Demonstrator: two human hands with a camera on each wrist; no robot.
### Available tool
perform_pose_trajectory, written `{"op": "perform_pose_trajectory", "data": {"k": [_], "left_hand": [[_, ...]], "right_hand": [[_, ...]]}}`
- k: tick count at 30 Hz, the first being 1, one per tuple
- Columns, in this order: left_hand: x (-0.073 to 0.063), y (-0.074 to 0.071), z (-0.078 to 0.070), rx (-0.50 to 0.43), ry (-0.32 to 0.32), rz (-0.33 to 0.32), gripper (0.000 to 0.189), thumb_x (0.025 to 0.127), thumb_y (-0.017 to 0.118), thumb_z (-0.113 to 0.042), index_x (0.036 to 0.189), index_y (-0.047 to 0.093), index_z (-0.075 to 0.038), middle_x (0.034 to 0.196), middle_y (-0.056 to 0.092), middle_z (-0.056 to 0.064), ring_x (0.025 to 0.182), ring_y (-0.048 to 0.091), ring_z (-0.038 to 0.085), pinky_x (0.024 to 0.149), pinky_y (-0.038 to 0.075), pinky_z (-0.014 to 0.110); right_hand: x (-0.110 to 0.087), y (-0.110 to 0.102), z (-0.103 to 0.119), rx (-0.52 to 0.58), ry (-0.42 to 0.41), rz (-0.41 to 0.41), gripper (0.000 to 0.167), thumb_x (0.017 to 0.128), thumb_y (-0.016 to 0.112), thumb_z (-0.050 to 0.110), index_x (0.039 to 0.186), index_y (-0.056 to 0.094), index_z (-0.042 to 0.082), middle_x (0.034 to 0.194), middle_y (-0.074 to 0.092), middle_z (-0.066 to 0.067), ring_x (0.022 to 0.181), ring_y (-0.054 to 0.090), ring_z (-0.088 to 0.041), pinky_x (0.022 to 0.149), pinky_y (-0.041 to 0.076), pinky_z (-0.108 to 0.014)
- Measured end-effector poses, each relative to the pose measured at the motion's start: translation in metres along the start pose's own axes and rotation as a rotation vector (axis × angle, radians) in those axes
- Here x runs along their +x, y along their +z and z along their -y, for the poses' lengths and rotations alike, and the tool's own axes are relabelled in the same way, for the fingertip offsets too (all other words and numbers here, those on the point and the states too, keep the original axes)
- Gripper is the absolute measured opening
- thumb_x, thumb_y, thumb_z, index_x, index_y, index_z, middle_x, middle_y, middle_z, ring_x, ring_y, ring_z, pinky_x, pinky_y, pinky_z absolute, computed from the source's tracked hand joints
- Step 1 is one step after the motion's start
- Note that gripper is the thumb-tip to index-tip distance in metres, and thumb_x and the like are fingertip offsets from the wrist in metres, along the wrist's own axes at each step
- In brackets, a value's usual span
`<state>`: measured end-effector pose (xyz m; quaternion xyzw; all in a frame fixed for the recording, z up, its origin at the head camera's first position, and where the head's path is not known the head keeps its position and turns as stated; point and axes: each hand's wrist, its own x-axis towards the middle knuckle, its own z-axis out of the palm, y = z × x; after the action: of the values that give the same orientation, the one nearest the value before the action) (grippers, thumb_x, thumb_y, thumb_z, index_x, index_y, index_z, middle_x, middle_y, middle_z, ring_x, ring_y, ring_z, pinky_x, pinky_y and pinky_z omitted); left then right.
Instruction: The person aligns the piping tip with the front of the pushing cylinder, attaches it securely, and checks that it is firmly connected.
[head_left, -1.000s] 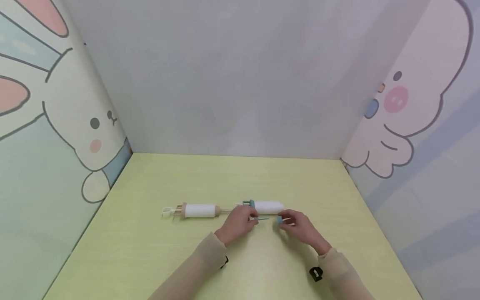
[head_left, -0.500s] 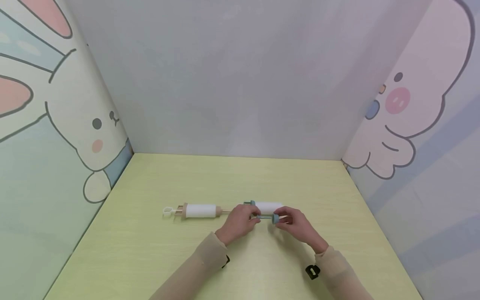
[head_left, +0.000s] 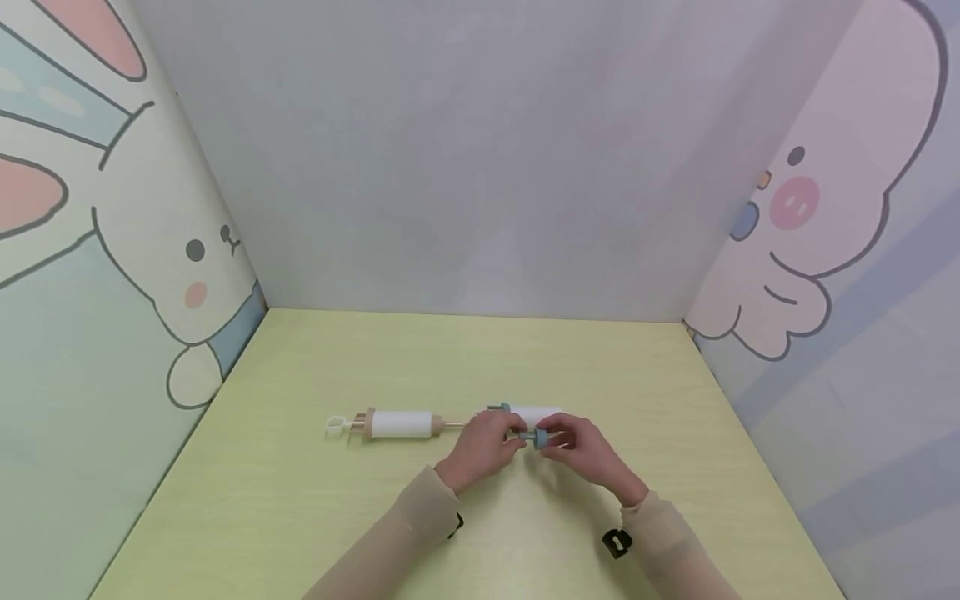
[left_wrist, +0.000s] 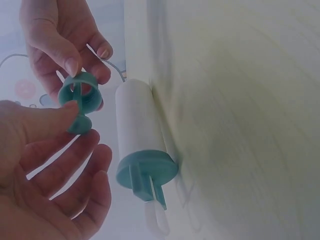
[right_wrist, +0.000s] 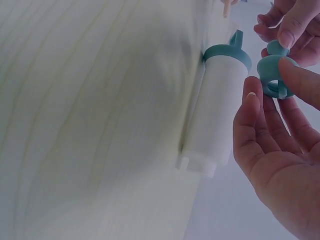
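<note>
Walls: 3 in head view; plain grey back wall, rabbit drawing left, cartoon figure right.
Tabletop: yellow-green, wood grain, under teal-collared tube.
Hands: 2, both on the person's side of that tube.
Left hand: thumb and finger pinching knobbed rod; other fingers apart.
Right hand: thumb and fingers pinching teal ring; other fingers spread.
White tubes: 2; beige-collared tube lies left of the teal-collared one, shown whole only in head view.
Teal-collared tube by view: left wrist shows collar prongs and white loop; right wrist shows stepped white end; head has it partly behind hands.
Knobbed rod: 1, beside teal-collared tube, apart from it; runs into ring.
Teal ring: 1, same spot; opening clear in wrist views, too small in head view.
</note>
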<state>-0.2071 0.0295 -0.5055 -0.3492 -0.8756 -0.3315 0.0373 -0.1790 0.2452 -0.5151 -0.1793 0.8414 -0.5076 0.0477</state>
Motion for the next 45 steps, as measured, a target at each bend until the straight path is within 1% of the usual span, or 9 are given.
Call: {"op": "perform_pose_trajectory", "data": {"k": [8, 15, 19, 23, 30, 31, 38, 42, 45], "left_hand": [[0.000, 0.003, 0.001, 0.004, 0.006, -0.023, 0.014, 0.084, 0.075, -0.020, 0.097, 0.073, -0.017, 0.086, 0.066, -0.013, 0.069, 0.055, 0.005, 0.065, 0.043, 0.022], [-0.001, 0.003, -0.002, -0.020, 0.003, -0.035, 0.015, 0.084, 0.075, -0.022, 0.098, 0.073, -0.015, 0.085, 0.065, -0.012, 0.068, 0.054, 0.005, 0.062, 0.042, 0.019], [-0.003, 0.002, -0.002, -0.049, 0.001, -0.048, 0.014, 0.084, 0.076, -0.020, 0.097, 0.072, -0.015, 0.086, 0.065, -0.011, 0.069, 0.056, 0.007, 0.062, 0.043, 0.018], [-0.004, 0.003, 0.000, -0.091, 0.009, -0.063, 0.014, 0.083, 0.076, -0.018, 0.095, 0.069, -0.014, 0.086, 0.065, -0.010, 0.070, 0.056, 0.004, 0.063, 0.044, 0.018], [-0.005, 0.004, 0.002, -0.106, -0.013, -0.055, 0.015, 0.083, 0.076, -0.019, 0.092, 0.065, -0.015, 0.083, 0.064, -0.011, 0.067, 0.053, 0.000, 0.062, 0.044, 0.018], [-0.005, 0.004, 0.002, -0.104, -0.015, -0.052, 0.014, 0.083, 0.076, -0.019, 0.090, 0.065, -0.015, 0.082, 0.064, -0.011, 0.067, 0.053, 0.000, 0.062, 0.044, 0.017], [-0.005, 0.001, 0.001, -0.111, -0.010, -0.028, 0.011, 0.083, 0.076, -0.019, 0.080, 0.065, -0.018, 0.075, 0.060, -0.014, 0.067, 0.053, -0.001, 0.061, 0.044, 0.016], [-0.005, 0.000, 0.002, -0.119, -0.005, -0.014, 0.010, 0.084, 0.075, -0.020, 0.081, 0.066, -0.018, 0.075, 0.061, -0.014, 0.066, 0.053, -0.001, 0.060, 0.044, 0.015], [-0.005, -0.001, 0.002, -0.122, 0.009, -0.009, 0.009, 0.084, 0.075, -0.019, 0.081, 0.067, -0.018, 0.076, 0.061, -0.014, 0.066, 0.054, 0.000, 0.061, 0.044, 0.016]], "right_hand": [[0.006, 0.003, 0.008, 0.003, -0.007, 0.013, 0.027, 0.085, 0.072, 0.005, 0.111, 0.063, 0.006, 0.106, 0.064, -0.004, 0.092, 0.065, -0.022, 0.077, 0.051, -0.031], [0.005, 0.002, 0.036, 0.044, -0.015, 0.047, 0.028, 0.086, 0.068, -0.003, 0.113, 0.061, -0.005, 0.108, 0.063, -0.016, 0.097, 0.063, -0.032, 0.079, 0.052, -0.036], [0.005, 0.001, 0.043, 0.046, 0.005, 0.062, 0.028, 0.086, 0.068, -0.003, 0.113, 0.061, -0.006, 0.108, 0.063, -0.016, 0.098, 0.063, -0.030, 0.080, 0.051, -0.035], [0.005, 0.002, 0.039, 0.053, 0.001, 0.053, 0.029, 0.085, 0.068, -0.004, 0.113, 0.062, -0.005, 0.108, 0.064, -0.016, 0.098, 0.063, -0.032, 0.079, 0.051, -0.034], [0.011, 0.007, 0.010, 0.067, 0.010, 0.044, 0.029, 0.084, 0.070, -0.001, 0.113, 0.064, 0.001, 0.107, 0.064, -0.009, 0.091, 0.065, -0.025, 0.075, 0.052, -0.031], [0.011, 0.007, 0.008, 0.067, 0.007, 0.044, 0.029, 0.084, 0.071, 0.000, 0.112, 0.064, 0.003, 0.107, 0.065, -0.008, 0.089, 0.065, -0.024, 0.074, 0.052, -0.029], [0.008, 0.004, 0.026, 0.098, 0.037, 0.067, 0.030, 0.084, 0.068, -0.006, 0.113, 0.062, -0.005, 0.106, 0.063, -0.017, 0.084, 0.063, -0.037, 0.073, 0.053, -0.033], [0.011, 0.006, 0.007, 0.087, 0.030, 0.063, 0.029, 0.084, 0.070, -0.001, 0.113, 0.063, 0.000, 0.105, 0.064, -0.011, 0.083, 0.064, -0.031, 0.072, 0.053, -0.031], [0.011, 0.006, 0.005, 0.068, 0.022, 0.062, 0.029, 0.085, 0.072, 0.004, 0.112, 0.064, 0.004, 0.105, 0.064, -0.007, 0.084, 0.064, -0.026, 0.073, 0.052, -0.030]]}}
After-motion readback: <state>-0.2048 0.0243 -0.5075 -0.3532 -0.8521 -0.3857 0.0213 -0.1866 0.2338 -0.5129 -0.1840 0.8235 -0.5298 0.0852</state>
